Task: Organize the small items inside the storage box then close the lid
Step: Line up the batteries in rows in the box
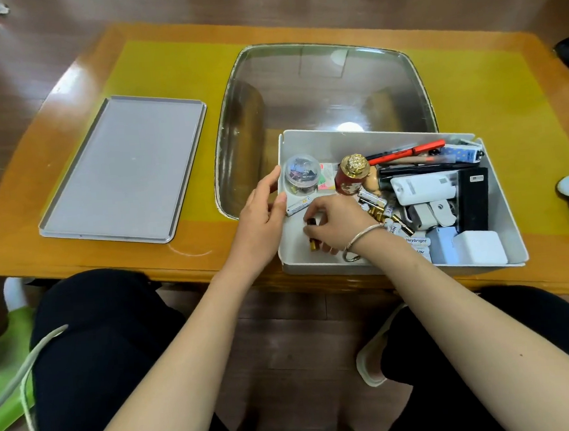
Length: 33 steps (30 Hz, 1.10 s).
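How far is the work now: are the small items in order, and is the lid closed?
Early stage. The lid lies on the table, left of the storage box, so closing is left. The right hand pinches a small battery inside the box; the left hand holds its left wall. The other items remain jumbled.

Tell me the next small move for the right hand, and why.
Probably lift the small gold-tipped battery and lay it with the loose batteries mid-box. The right hand already pinches it, apart from the others, while the left hand steadies the storage box.
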### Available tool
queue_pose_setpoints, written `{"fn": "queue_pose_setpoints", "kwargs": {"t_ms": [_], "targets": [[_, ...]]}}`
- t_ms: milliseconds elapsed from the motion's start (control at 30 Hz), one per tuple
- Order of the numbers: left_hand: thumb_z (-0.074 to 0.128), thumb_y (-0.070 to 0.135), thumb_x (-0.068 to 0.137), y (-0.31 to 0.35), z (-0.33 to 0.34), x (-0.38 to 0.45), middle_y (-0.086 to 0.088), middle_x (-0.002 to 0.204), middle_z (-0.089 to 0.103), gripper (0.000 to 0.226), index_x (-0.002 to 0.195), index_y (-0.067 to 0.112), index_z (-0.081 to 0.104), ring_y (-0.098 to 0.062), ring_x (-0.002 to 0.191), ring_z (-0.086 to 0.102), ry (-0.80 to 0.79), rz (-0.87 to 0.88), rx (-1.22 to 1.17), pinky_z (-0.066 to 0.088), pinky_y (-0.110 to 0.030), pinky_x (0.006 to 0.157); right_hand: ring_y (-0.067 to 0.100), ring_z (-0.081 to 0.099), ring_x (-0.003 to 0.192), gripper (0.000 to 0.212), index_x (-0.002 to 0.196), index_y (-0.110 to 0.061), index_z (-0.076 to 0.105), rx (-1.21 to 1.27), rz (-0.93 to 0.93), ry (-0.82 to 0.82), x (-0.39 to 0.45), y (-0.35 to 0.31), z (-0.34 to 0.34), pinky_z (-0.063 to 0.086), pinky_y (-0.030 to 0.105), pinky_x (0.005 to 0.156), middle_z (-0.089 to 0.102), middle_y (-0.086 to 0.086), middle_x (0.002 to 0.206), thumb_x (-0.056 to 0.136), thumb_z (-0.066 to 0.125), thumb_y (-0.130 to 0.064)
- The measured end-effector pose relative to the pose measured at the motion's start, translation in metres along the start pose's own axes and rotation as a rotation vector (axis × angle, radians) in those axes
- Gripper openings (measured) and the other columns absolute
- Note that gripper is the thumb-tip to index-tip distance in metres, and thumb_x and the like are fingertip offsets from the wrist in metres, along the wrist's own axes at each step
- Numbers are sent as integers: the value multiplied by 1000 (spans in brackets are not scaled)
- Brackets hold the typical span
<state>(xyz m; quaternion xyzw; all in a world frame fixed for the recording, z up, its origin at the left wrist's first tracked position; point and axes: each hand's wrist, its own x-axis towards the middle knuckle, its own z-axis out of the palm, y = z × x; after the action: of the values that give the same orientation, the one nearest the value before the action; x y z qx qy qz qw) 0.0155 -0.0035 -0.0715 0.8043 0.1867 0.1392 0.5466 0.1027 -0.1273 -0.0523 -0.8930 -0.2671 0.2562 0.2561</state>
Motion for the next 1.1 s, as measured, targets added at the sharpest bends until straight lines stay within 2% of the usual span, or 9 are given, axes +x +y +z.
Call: {"fn": "queue_pose_setpoints", "kwargs": {"t_ms": [133, 233, 433, 633, 767, 867, 967, 1033, 1100], "targets": [[42, 26, 102, -2, 0, 0, 4, 144, 42, 45, 145, 31, 33, 29, 102, 40, -9, -5, -6, 41, 2, 70, 27, 70, 59, 10, 92, -16, 63, 163, 137, -188, 5, -1, 4, 60, 39, 58, 71, 13, 71, 87, 65, -24], [41, 27, 102, -3, 1, 0, 2, 143, 43, 44, 145, 31, 33, 32, 100, 39, -4, 1, -12, 40, 3, 67, 19, 69, 59, 16, 98, -18, 61, 85, 89, -240, 5, 0, 7, 59, 31, 60, 72, 6, 71, 84, 68, -22], [41, 27, 102, -4, 3, -1, 2, 144, 42, 44, 145, 32, 33, 32, 101, 39, 6, -7, -42, 41, 2, 67, 15, 66, 74, 39, 110, -19, 59, 82, 5, -323, 5, -1, 10, 54, 28, 72, 72, 3, 88, 76, 75, -14], [41, 26, 102, -4, 3, -1, 2, 145, 42, 44, 144, 32, 34, 32, 100, 40, 8, -19, -63, 44, -2, 67, 13, 67, 61, 35, 110, -21, 64, 79, -53, -261, 3, 5, 7, 57, 25, 63, 72, -2, 77, 79, 68, -6], [42, 26, 101, -3, 3, -2, 1, 144, 43, 44, 144, 31, 35, 32, 100, 40, 10, -20, -75, 43, 0, 64, 13, 67, 73, 29, 107, -16, 66, 37, -49, -238, 4, 6, 8, 57, 31, 78, 71, -2, 81, 79, 70, -9], [43, 26, 101, -2, 3, -3, 1, 142, 45, 43, 143, 31, 36, 26, 103, 45, 18, -22, -82, 47, -4, 66, 8, 67, 75, 30, 106, -15, 67, 67, -62, -296, 4, 3, 10, 55, 29, 81, 70, -4, 80, 78, 72, -10], [42, 27, 101, -2, 3, -4, 2, 142, 46, 43, 144, 29, 37, 5, 114, 51, 31, -33, -82, 52, -13, 78, 14, 69, 79, 35, 112, -18, 62, 77, -60, -290, 4, 2, 11, 55, 34, 84, 71, -3, 79, 79, 72, -13], [41, 28, 102, -1, 3, -4, 1, 141, 47, 42, 144, 24, 39, -5, 121, 48, 45, -54, -57, 51, -24, 92, 23, 70, 72, 36, 115, -18, 58, 137, -37, -264, 3, 3, 9, 58, 38, 75, 72, 2, 76, 81, 69, -11], [41, 29, 102, 0, 3, -3, 0, 139, 49, 43, 144, 20, 40, -7, 121, 48, 51, -66, -42, 48, -27, 97, 25, 69, 61, 29, 110, -14, 58, 207, -2, -210, 1, 5, 2, 58, 36, 56, 72, 8, 74, 83, 67, -8]]}}
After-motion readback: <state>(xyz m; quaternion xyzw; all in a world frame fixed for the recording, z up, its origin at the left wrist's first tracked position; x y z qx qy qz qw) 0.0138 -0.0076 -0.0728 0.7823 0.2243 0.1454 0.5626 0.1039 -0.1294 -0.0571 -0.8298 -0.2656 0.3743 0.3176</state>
